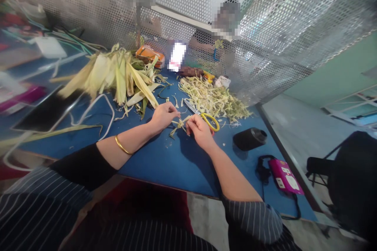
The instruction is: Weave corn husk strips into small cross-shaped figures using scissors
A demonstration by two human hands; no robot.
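Hands (163, 117) at husk strips (179, 124), packet (150, 55) beyond

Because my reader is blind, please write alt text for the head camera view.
Two bare hands, left and right, work at a small knotted piece of husk over a blue table, with yellow-handled scissors, whole husks and shredded strips beyond.

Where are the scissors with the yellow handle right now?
In the head view, the scissors lie on the blue table, just beyond the right hand, beside the pile of shredded husk strips.
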